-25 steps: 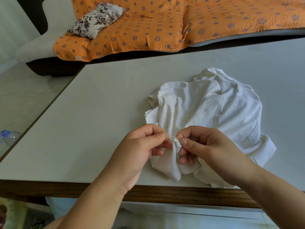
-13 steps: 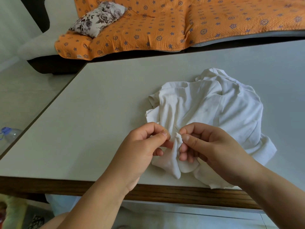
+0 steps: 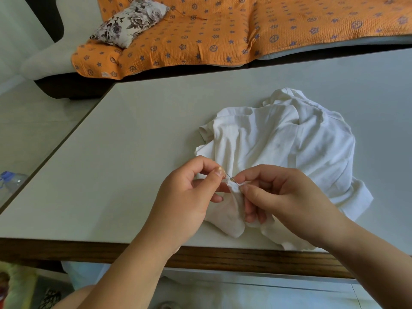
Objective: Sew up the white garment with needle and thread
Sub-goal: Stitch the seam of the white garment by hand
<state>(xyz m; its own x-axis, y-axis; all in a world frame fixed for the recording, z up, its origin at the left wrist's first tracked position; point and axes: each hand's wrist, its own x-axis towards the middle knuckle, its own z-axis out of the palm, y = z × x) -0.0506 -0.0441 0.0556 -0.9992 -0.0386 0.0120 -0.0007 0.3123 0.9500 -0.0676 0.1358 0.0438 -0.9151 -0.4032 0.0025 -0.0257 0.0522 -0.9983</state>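
The garment [image 3: 278, 139] lay in a soft, crumpled heap on the tabletop [image 3: 133, 152]. Most of it was just beyond your right hand [image 3: 287, 197], with one corner drawn toward you and hanging between your two hands. It looked like thin, limp white cloth, creased into loose ridges, the sort that slumps unless it is held. That, I judge, was why your right hand had thumb and forefinger pinched on a small gathered fold: to hold the layers together and give the point a firm edge to pass through.

The needle [image 3: 231, 179] was a fine, straight sliver of metal. It slanted from that fold up toward your left hand [image 3: 189, 197], whose thumb and forefinger were closed on its outer end while the other fingers curled loosely beneath. You seemed to be mid-stitch. The thread was too fine to make out.

Both hands worked low over the smooth, pale tabletop, close to its dark wooden edge [image 3: 223, 257], probably so the bulk of the cloth could rest rather than drag on the stitch. Far off to the left of your left hand, a clear plastic bottle [image 3: 11, 181] stood down on the floor. Well beyond both hands ran a sofa [image 3: 223, 30] under a quilted orange cover, with a floral cushion [image 3: 129, 21] on it.
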